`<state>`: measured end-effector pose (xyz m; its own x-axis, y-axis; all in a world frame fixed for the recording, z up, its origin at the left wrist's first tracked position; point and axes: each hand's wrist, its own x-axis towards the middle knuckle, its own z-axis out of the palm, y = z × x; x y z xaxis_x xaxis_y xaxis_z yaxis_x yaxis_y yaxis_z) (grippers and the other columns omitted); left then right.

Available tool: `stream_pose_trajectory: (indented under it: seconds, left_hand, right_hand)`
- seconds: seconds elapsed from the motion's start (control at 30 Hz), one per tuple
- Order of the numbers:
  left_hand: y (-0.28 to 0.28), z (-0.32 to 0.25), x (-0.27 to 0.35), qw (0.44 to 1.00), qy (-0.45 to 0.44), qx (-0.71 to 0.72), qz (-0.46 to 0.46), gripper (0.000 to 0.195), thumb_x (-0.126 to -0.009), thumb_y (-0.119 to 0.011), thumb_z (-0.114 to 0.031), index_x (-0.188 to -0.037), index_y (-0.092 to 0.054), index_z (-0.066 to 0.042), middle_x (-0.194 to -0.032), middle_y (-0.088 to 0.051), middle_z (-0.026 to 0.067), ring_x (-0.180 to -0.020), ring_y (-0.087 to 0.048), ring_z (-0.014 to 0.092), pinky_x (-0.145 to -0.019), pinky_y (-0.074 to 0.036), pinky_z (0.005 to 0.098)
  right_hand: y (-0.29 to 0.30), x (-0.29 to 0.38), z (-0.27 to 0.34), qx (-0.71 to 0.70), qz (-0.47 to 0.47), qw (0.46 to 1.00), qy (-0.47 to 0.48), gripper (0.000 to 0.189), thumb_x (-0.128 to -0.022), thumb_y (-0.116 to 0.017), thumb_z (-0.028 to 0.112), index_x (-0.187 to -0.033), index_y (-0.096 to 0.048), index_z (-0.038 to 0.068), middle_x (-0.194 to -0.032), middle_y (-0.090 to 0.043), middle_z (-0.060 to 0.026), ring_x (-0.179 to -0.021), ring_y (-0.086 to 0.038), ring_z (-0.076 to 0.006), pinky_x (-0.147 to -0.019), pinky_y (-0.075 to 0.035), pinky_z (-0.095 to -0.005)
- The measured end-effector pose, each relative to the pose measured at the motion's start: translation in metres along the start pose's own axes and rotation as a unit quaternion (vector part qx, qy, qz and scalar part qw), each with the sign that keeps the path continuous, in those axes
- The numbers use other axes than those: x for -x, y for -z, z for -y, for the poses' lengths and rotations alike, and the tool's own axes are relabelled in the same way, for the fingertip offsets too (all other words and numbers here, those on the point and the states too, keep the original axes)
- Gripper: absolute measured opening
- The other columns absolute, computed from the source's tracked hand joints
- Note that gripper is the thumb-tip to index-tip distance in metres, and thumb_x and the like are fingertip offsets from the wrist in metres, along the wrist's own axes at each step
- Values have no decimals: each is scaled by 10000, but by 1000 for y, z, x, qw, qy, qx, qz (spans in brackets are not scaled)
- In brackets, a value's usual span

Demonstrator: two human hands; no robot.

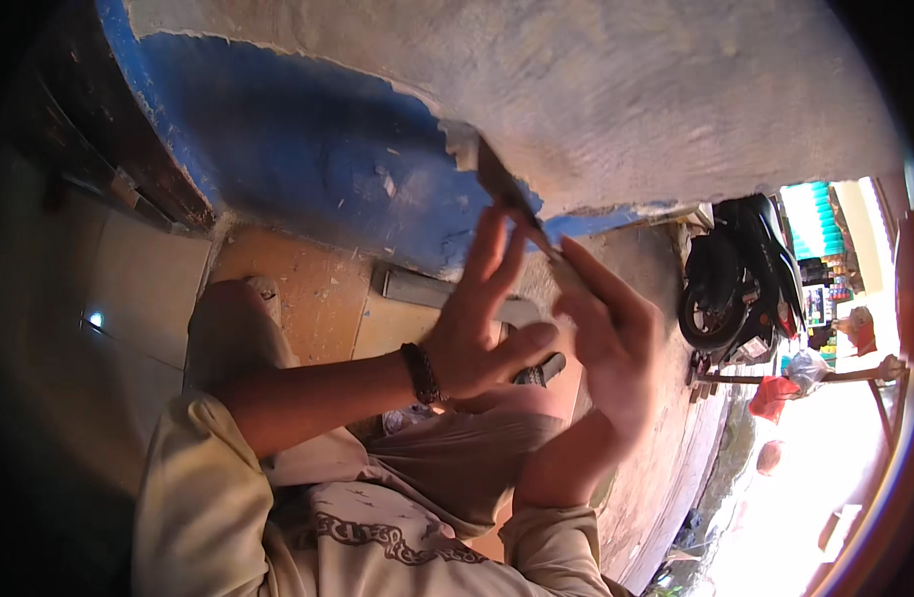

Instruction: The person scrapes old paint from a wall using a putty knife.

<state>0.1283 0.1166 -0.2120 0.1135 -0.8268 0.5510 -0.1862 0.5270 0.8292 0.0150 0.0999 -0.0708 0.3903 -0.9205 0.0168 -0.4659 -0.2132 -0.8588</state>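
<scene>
My right hand grips the handle of a scraper, seen almost edge-on and a little blurred. Its flat metal blade lies against the wall, where the ragged edge of a blue paint layer meets bare grey plaster. A pale loose flake sticks out by the blade's tip. My left hand, with a dark braided bracelet at the wrist, has its fingers spread. Its fingertips are at the near part of the blade; whether they press on it I cannot tell.
Orange floor tiles below the wall carry paint chips. A grey bar lies along the wall's foot. Dark wooden framing borders the wall at left. At right stand a parked motorcycle and hanging plastic bags.
</scene>
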Motion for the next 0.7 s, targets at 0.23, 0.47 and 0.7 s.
stream_pose_trajectory:
  seconds: [0.23,0.47,0.7]
  left_hand:
    - [4,-13,-14,988,-15,126,-90,1019,-861,-563,-588,-1504,-33,-3,-1554,93,257,-1448,75,366,-1152,-106,468]
    - [16,-20,-20,988,-19,141,-56,1023,-870,-579,-544,-1498,18,1,-1538,139,279,-1445,85,362,-1151,-98,483]
    - [22,-24,-30,981,15,191,-39,973,-905,-532,-531,-1501,55,-36,-1541,166,254,-1437,149,334,-1156,-46,473]
  right_hand:
    - [-8,-15,26,167,25,985,-21,347,-873,-552,17,-1209,-605,-52,-871,-682,-59,-716,-560,-61,-626,-461,-203]
    - [-9,-25,54,211,16,976,46,265,-868,-554,33,-1097,-656,-52,-677,-667,-115,-569,-568,-67,-551,-458,-227]
    - [-19,-38,96,316,54,946,37,273,-858,-567,46,-1089,-644,-78,-715,-645,-83,-637,-547,-80,-591,-444,-236]
